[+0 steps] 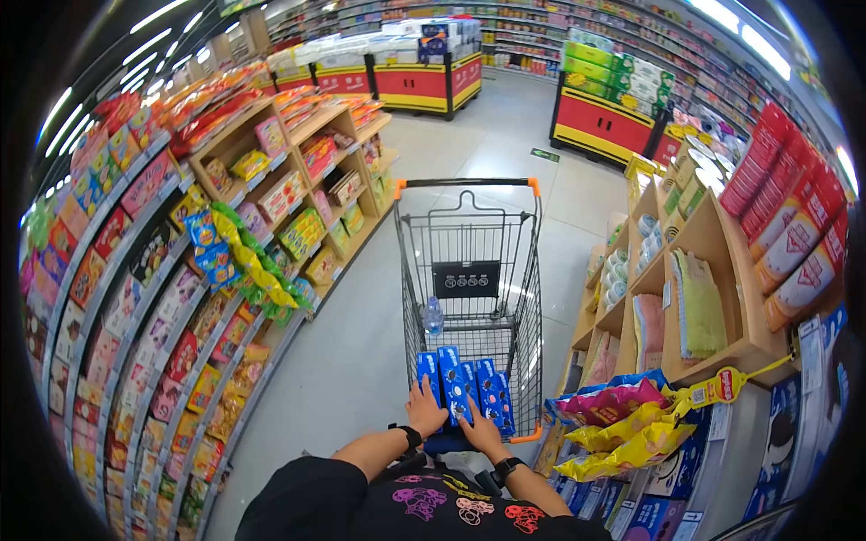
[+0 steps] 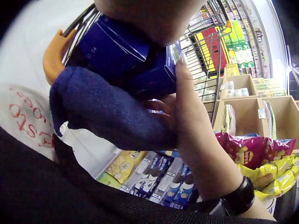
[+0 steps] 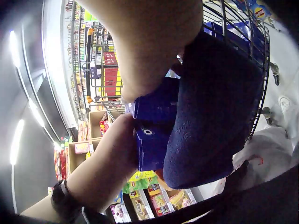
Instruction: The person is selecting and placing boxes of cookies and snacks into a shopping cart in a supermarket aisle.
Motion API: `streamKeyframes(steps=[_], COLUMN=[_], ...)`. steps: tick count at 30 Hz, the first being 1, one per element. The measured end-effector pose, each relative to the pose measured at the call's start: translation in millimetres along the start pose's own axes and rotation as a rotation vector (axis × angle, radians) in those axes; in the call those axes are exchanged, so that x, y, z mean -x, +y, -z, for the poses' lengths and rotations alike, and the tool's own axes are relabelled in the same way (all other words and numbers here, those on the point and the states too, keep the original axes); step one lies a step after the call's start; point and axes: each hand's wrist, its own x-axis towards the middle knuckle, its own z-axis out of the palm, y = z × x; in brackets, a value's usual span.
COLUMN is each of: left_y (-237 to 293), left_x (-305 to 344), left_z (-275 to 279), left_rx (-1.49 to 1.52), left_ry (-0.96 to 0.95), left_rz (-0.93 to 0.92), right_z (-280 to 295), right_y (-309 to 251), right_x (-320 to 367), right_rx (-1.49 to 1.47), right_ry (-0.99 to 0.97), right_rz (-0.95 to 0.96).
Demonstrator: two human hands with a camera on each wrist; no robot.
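Several blue biscuit boxes (image 1: 454,383) stand side by side at the near end of a shopping cart (image 1: 403,298). My left hand (image 1: 426,409) grips the boxes at the left of the group, fingers over the printed front. On the right, my right hand (image 1: 483,431) holds the group's lower part, its thumb along a box side in the left wrist view. Dark blue terry cloth (image 2: 107,109) lies just under the box ends (image 2: 112,46), in front of my body. Part of each hand's fingers is hidden behind boxes and cloth.
A clear plastic bottle (image 1: 433,316) is in the cart further forward. Snack shelves (image 1: 171,298) line the left side. A wooden shelf (image 1: 722,298) with towels and hanging snack bags (image 1: 622,424) stands close on the right. Red and yellow display stands (image 1: 603,122) are ahead.
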Motion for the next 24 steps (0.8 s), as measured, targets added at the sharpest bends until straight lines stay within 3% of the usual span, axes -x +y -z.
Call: streamKeyframes(steps=[2,7,10,14,20,24], left_y=[0.2,-15.5,-14.2,-25.0,-29.9,-36.6], left_x=[1.2,-1.4,-0.3,-2.9,-6.4,5.0], left_z=[4.2,4.2,6.7,8.4,13.1,28.4], left_rx=[-0.027,-0.166,-0.173,-0.013,0.285,0.425], left_ry=[-0.037,-0.056,-0.094,-0.023,0.081,0.101], left_rz=[0.011,-0.175,-0.144,-0.208,-0.034,0.021], right_z=[-2.3,-8.4,-14.1,-22.9,-19.8,-32.5], right_y=[-2.3,2.1,-0.2,-2.8,-17.0,-11.0], right_x=[2.0,10.0,18.2,28.6,38.9,37.8], right_rx=[0.014,0.023,0.011,0.067,0.089,0.023], right_ry=[-0.009,0.032,0.087,0.125,0.104,0.237], right_rz=[0.005,0.009,0.021,-0.004,-0.081,-0.022])
